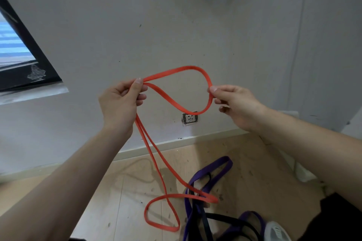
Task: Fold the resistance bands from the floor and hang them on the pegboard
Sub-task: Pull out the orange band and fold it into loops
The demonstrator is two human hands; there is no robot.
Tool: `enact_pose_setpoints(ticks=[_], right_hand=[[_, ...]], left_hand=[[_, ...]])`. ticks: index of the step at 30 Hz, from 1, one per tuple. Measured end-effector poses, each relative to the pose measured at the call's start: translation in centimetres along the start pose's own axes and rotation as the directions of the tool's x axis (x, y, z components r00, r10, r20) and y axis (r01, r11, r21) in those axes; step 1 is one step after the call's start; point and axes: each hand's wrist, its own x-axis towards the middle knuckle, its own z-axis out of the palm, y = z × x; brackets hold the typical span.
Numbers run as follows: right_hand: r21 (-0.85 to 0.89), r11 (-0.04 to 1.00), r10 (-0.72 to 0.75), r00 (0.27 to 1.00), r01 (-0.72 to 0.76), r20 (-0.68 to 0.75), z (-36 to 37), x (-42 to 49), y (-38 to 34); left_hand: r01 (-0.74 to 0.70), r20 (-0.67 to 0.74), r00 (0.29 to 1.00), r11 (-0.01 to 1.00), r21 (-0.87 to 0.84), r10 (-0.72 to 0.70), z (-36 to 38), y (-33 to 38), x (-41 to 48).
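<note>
Both grips pinch the orange band (177, 92): the left hand (119, 101) holds two strands together, the right hand (234, 103) the far end of a raised loop between them. Below the left hand the band trails to the floor (121, 201), beside purple bands (211, 178).

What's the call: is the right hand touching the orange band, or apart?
Touching. The head view shows the right hand pinching the orange band at the right end of the raised loop, with no gap visible.
</note>
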Motion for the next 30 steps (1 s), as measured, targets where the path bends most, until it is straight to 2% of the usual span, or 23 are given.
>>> enact_pose_setpoints(ticks=[2,5,8,10,13,15,17,19,24,28,30], right_hand=[[0.156,0.977,0.119,0.980,-0.144,0.159,-0.5,0.1,-0.7],[0.332,0.897,0.184,0.931,-0.290,0.316,-1.2,0.4,-1.2],[0.334,0.880,0.219,0.912,-0.338,0.346,-1.9,1.0,-0.9],[0.217,0.918,0.261,0.918,-0.331,0.299,-2.1,1.3,-0.5],[-0.156,0.965,0.222,0.972,-0.209,0.075,-2.1,1.8,0.4],[-0.262,0.953,0.156,0.988,-0.153,-0.010,-1.9,1.9,0.7],[-0.326,0.941,0.089,0.996,-0.094,-0.029,-1.8,1.7,0.6],[-0.403,0.915,-0.016,1.000,0.015,0.003,-1.5,1.4,0.4],[-0.411,0.866,-0.225,0.956,0.285,0.190,-0.2,0.3,0.0],[-0.483,0.778,-0.224,0.895,0.402,0.385,1.3,-0.8,-0.1],[-0.460,0.788,-0.188,0.872,0.409,0.453,2.0,-1.3,-0.1]], left_hand=[[0.002,0.003,1.000,1.000,0.001,-0.002,0.0,-0.1,0.0],[0.010,-0.006,1.000,1.000,-0.010,-0.010,0.1,-0.1,0.1],[0.012,-0.022,1.000,1.000,-0.010,-0.013,0.1,-0.1,0.1],[0.009,-0.016,1.000,1.000,-0.010,-0.009,0.0,0.0,0.1],[0.006,0.025,1.000,1.000,-0.003,-0.006,0.1,0.1,-0.2],[0.010,0.064,0.998,1.000,-0.002,-0.010,0.2,0.3,-0.4],[0.004,0.115,0.993,1.000,0.015,-0.006,0.4,0.4,-0.6],[-0.018,0.167,0.986,0.999,0.041,0.011,0.6,0.4,-0.9],[-0.077,0.348,0.937,0.988,0.133,0.026,1.1,0.4,-1.6],[-0.104,0.479,0.878,0.983,0.148,0.021,1.3,0.4,-1.9],[-0.123,0.524,0.851,0.981,0.149,0.027,1.4,0.5,-2.2]])
